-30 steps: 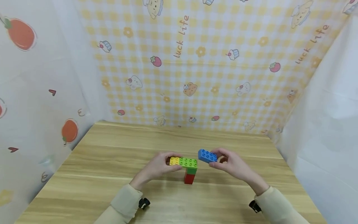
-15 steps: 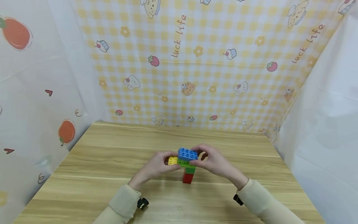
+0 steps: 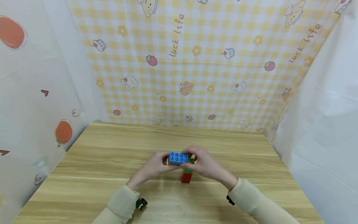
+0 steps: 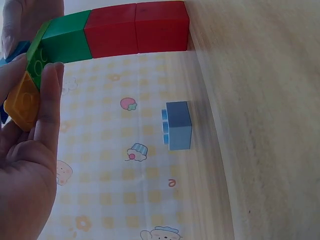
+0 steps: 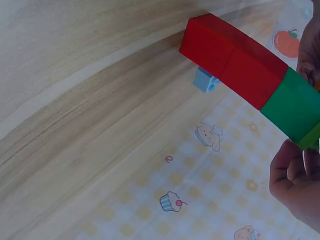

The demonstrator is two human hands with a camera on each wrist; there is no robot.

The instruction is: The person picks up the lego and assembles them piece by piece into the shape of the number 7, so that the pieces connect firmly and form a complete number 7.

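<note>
Two bare hands work above a wooden bench, around an upright red stack of two bricks. On the red stack sits a green brick, topped by a lime piece reaching left, with a yellow brick at its left end. Left of the red stack, the left hand curls fingers and thumb round the yellow brick. Above the red stack, the right hand pinches the right end of a blue brick, which lies over the yellow and lime pieces; whether it has locked on cannot be told. A pale blue brick stands beyond the red stack. The step looks like bridging that joint; the next move seems to call for aligning studs and pressing down, left hand bracing
</note>
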